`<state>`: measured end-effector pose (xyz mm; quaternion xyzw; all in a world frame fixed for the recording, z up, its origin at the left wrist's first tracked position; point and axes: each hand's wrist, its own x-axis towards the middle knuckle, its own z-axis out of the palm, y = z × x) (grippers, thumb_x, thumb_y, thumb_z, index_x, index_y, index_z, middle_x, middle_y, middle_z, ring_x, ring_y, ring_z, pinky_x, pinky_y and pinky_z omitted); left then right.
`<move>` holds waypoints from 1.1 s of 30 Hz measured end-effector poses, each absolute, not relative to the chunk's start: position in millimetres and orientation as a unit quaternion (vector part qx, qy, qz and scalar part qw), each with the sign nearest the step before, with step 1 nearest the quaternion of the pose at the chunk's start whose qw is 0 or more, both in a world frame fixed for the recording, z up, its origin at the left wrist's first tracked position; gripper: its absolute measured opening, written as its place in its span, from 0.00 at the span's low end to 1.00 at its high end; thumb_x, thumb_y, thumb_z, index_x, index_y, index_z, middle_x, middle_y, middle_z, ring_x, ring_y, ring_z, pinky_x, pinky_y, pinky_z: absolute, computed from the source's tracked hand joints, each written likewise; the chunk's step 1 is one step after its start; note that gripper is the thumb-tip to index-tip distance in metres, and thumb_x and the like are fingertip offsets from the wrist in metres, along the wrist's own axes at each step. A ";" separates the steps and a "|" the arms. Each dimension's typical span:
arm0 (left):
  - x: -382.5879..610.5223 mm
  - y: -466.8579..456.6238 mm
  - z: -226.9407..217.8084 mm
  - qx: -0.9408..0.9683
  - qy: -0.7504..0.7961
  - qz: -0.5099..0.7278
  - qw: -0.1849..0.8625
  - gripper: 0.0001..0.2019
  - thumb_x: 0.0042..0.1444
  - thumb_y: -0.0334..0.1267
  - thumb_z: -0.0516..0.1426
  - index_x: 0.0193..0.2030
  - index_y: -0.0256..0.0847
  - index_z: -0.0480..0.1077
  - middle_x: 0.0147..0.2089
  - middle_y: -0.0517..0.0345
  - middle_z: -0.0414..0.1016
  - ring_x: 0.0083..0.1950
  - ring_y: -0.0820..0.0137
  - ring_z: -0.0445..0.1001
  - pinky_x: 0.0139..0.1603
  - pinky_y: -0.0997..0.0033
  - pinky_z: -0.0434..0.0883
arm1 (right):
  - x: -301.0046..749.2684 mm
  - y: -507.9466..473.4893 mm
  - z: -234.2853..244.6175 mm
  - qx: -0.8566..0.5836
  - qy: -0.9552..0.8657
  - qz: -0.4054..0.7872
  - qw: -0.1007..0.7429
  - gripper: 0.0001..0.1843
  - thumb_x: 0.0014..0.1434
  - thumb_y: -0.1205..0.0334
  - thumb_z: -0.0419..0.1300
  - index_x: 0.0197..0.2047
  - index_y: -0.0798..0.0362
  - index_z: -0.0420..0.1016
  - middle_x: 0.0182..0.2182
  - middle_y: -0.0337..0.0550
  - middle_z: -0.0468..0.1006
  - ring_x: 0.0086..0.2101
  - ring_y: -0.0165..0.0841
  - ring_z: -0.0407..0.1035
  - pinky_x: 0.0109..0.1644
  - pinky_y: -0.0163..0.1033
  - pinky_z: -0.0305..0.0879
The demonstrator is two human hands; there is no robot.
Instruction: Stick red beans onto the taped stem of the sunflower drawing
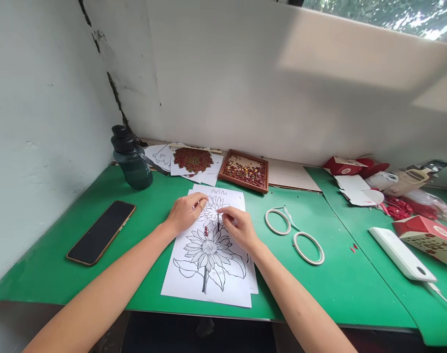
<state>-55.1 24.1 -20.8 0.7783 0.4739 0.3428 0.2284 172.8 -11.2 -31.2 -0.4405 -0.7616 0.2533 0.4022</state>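
Note:
A sheet of white paper point(179, 284) printed with black-outlined sunflowers lies on the green table, over at least one more sheet. My left hand point(186, 212) rests at its upper left, fingers bent and drawn together near the upper flower; anything between them is too small to see. On the right side of that flower, my right hand point(240, 225) has thumb and index finger closed in a pinch, and I cannot make out what they hold. A few dark red beads or seeds point(206, 231) sit on a petal of the lower sunflower point(209, 247), just below both hands.
A wooden tray point(266, 176) of mixed seeds or beads stands behind the paper, beside a seed-covered picture point(194, 160). Left are a dark bottle point(133, 162) and phone point(101, 233). Right lie two tape rolls point(308, 248), a white power bank point(402, 254) and red boxes point(427, 235).

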 end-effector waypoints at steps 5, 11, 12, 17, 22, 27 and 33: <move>-55.0 25.3 -23.7 0.790 0.455 0.340 0.233 0.12 0.71 0.41 0.51 0.48 0.46 0.76 0.46 0.61 0.83 0.41 0.70 0.78 0.43 0.70 0.69 | 174.0 -8.3 -32.0 -0.426 -0.768 0.230 0.420 0.14 0.63 0.72 0.56 0.44 0.50 0.81 0.34 0.42 0.79 0.31 0.31 0.70 0.34 0.36 0.65; -56.7 24.1 -21.5 0.828 0.414 0.315 0.209 0.11 0.72 0.41 0.52 0.50 0.48 0.76 0.46 0.63 0.82 0.40 0.71 0.77 0.42 0.70 0.68 | 176.0 -6.9 -35.0 -0.402 -0.780 0.247 0.410 0.12 0.64 0.73 0.58 0.43 0.49 0.81 0.37 0.43 0.80 0.33 0.32 0.72 0.35 0.36 0.68; -56.3 23.6 -21.0 0.831 0.413 0.309 0.208 0.11 0.71 0.41 0.52 0.50 0.48 0.76 0.45 0.63 0.82 0.39 0.72 0.77 0.42 0.70 0.68 | 176.2 -6.9 -35.0 -0.400 -0.782 0.250 0.407 0.12 0.64 0.73 0.58 0.42 0.49 0.80 0.37 0.43 0.80 0.34 0.32 0.73 0.35 0.36 0.68; -54.4 22.0 -20.5 0.848 0.398 0.278 0.212 0.09 0.70 0.39 0.54 0.50 0.48 0.75 0.45 0.64 0.81 0.38 0.72 0.75 0.43 0.69 0.68 | 175.8 -7.8 -34.9 -0.385 -0.804 0.251 0.377 0.10 0.65 0.72 0.59 0.42 0.49 0.80 0.35 0.42 0.81 0.34 0.33 0.74 0.38 0.38 0.70; -54.2 23.4 -20.0 0.858 0.393 0.241 0.225 0.08 0.69 0.39 0.54 0.47 0.48 0.75 0.44 0.63 0.80 0.40 0.71 0.76 0.42 0.69 0.68 | 170.6 -13.4 -36.7 -0.365 -0.823 0.242 0.361 0.09 0.67 0.71 0.61 0.44 0.48 0.80 0.37 0.42 0.84 0.36 0.34 0.77 0.43 0.40 0.73; -57.3 25.5 -15.4 0.869 0.382 0.203 0.242 0.08 0.68 0.39 0.55 0.47 0.48 0.75 0.45 0.61 0.79 0.46 0.67 0.77 0.43 0.67 0.69 | 166.3 -15.4 -36.6 -0.354 -0.830 0.237 0.359 0.09 0.69 0.69 0.60 0.46 0.48 0.80 0.37 0.43 0.84 0.37 0.34 0.78 0.43 0.41 0.74; -63.9 22.1 -4.9 0.875 0.350 0.144 0.302 0.14 0.63 0.43 0.61 0.55 0.52 0.74 0.58 0.60 0.74 0.59 0.63 0.74 0.55 0.63 0.72 | 175.8 -8.9 -32.0 -0.387 -0.799 0.204 0.413 0.10 0.67 0.71 0.59 0.44 0.49 0.80 0.34 0.42 0.83 0.34 0.33 0.76 0.39 0.39 0.72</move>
